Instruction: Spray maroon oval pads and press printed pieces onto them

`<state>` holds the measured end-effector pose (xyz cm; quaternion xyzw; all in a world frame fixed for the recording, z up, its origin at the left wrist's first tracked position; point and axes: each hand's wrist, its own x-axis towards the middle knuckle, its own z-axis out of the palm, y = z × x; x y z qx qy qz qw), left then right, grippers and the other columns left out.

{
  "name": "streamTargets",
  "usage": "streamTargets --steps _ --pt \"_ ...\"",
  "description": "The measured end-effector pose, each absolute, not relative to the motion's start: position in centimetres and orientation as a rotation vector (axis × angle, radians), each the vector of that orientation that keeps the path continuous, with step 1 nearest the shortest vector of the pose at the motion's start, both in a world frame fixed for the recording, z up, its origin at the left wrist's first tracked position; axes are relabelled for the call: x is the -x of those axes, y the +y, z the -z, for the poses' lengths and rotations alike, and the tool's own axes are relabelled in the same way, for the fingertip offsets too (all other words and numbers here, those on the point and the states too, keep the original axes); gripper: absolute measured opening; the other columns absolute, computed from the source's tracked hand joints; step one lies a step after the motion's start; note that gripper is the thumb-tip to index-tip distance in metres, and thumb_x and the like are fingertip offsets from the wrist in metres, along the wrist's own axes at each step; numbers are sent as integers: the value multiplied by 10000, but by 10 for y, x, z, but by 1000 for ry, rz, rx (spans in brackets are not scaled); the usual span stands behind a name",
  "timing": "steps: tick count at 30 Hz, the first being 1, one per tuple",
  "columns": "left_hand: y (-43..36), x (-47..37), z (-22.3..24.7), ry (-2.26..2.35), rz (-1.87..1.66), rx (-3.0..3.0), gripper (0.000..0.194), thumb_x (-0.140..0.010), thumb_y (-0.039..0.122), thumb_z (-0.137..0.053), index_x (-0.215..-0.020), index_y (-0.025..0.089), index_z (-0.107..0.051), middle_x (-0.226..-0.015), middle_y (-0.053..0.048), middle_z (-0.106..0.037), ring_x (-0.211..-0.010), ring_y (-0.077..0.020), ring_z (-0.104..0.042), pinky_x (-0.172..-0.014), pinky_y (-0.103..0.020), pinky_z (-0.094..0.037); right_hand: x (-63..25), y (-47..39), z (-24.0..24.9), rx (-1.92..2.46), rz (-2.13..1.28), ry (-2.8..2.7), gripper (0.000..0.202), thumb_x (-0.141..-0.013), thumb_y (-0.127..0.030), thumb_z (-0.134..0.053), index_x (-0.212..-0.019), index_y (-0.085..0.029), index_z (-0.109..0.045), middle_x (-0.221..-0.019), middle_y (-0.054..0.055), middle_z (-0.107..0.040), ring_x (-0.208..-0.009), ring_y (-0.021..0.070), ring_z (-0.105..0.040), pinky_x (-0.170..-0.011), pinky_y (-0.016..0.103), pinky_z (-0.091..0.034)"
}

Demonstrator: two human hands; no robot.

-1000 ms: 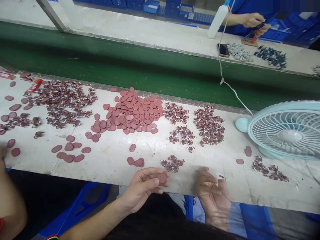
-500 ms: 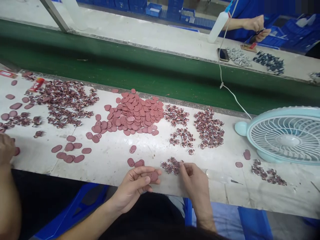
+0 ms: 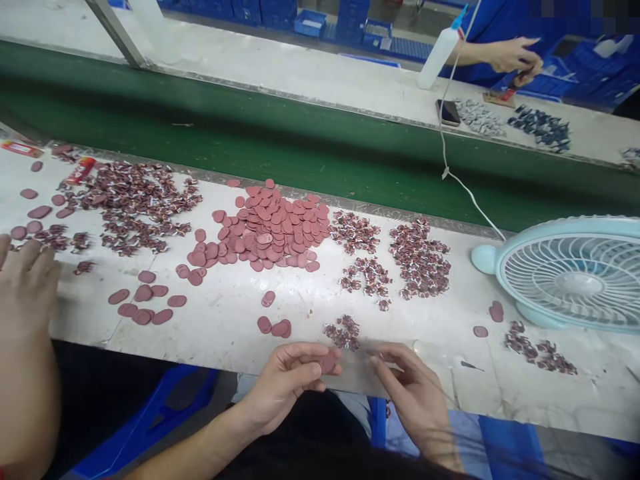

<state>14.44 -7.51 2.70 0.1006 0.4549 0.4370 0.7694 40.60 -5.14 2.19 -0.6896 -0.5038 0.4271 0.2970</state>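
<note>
- Over the near edge of the white bench (image 3: 220, 320), the left hand (image 3: 285, 383) holds a reddish oval disc (image 3: 328, 363), thumb and fingers clamped on it; the clock positions below are taken from this disc.
- Toward three o'clock, the right hand (image 3: 417, 397) is apart from the disc, its thumb and forefinger tips close together; whether they pinch a small part, I cannot tell.
- At one o'clock, near the disc, lies a small cluster of red-brown pieces (image 3: 344, 332), beyond the fingertips of both hands.
- At ten o'clock, near the left hand, lie three loose discs (image 3: 278, 328), two of them overlapping.
- At eleven o'clock, farther off, spreads a large heap of discs (image 3: 280, 227).
- At two o'clock, well apart, is a pale blue fan (image 3: 575, 280).
- Between nine and ten o'clock, well apart, a co-worker's hand (image 3: 27, 287) is over the bench.
</note>
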Motion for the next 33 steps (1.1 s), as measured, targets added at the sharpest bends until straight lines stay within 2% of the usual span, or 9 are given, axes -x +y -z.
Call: streamTargets --steps 3,6,8,11,15,17,21,28,33 --pt "-80 -150 -27 1001 -928 -267 372 -712 515 -1181 -976 308 -1022 -1146 -84 -1048 -1050 -317 -990 -784 -329 -748 -394 -76 -26 1562 -1313 -1096 266 -884 -574 -1042 -981 -337 -972 -975 45 -931 -769 213 -880 -685 287 -750" --pt "-85 -151 -24 1032 -875 -374 164 -885 437 -1073 -1031 381 -1024 -1139 54 -1043 -1155 -382 -987 -946 -535 -804 -379 -92 -26 1385 -1405 -1105 160 -977 -515 -998 -1080 -393 -995 -923 8 -912 -644 162 -826 -630 261 -739" --pt "-86 -152 -22 1040 -876 -427 165 -869 462 -1076 -1018 418 -1019 -1105 83 -1040 -1124 -391 -992 -952 -597 -810 -371 -95 -25 1361 -1407 -1147 134 -1006 -484 -979 -1118 -413 -997 -922 1 -912 -657 155 -831 -638 249 -744" --pt "-86 -154 -22 1034 -895 -442 237 -786 490 -1135 -983 424 -1020 -1034 44 -1038 -1034 -367 -997 -889 -541 -819 -366 -96 -24 1379 -1383 -1149 124 -1023 -458 -970 -1139 -422 -991 -957 1 -927 -694 149 -847 -661 227 -751" --pt "-83 -151 -31 1050 -852 -458 69 -910 410 -1076 -922 428 -1011 -986 99 -1017 -995 -338 -989 -926 -545 -811 -365 -95 -27 1405 -1348 -1192 122 -1045 -462 -944 -1148 -408 -980 -992 13 -941 -740 164 -875 -707 236 -773" --pt "-82 -150 -35 1045 -853 -478 126 -896 429 -1084 -822 402 -985 -921 100 -998 -914 -334 -978 -933 -571 -813 -365 -94 -30 1408 -1285 -1242 114 -1048 -450 -937 -1147 -407 -974 -967 4 -931 -720 157 -863 -691 225 -761" --pt "-82 -152 -34 1040 -868 -522 225 -891 501 -1078 -726 394 -969 -918 77 -995 -1021 -390 -989 -1044 -629 -798 -363 -92 -32 1394 -1266 -1285 89 -1041 -434 -941 -1121 -404 -962 -926 -10 -918 -727 158 -872 -686 213 -749" --pt "-81 -166 -25 972 -1001 -446 400 -638 680 -1182 -629 349 -957 -978 -107 -1028 -1003 -404 -971 -962 -524 -784 -361 -93 -21 1294 -1302 -1204 102 -1043 -427 -945 -1138 -394 -960 -966 3 -937 -740 154 -850 -727 240 -768" --pt "-79 -166 -25 1002 -1016 -450 346 -667 625 -1188 -694 346 -985 -1099 -154 -1036 -985 -373 -970 -903 -476 -788 -357 -97 -15 1273 -1345 -1102 123 -1034 -456 -959 -1130 -380 -957 -938 -6 -907 -697 148 -831 -713 258 -773"
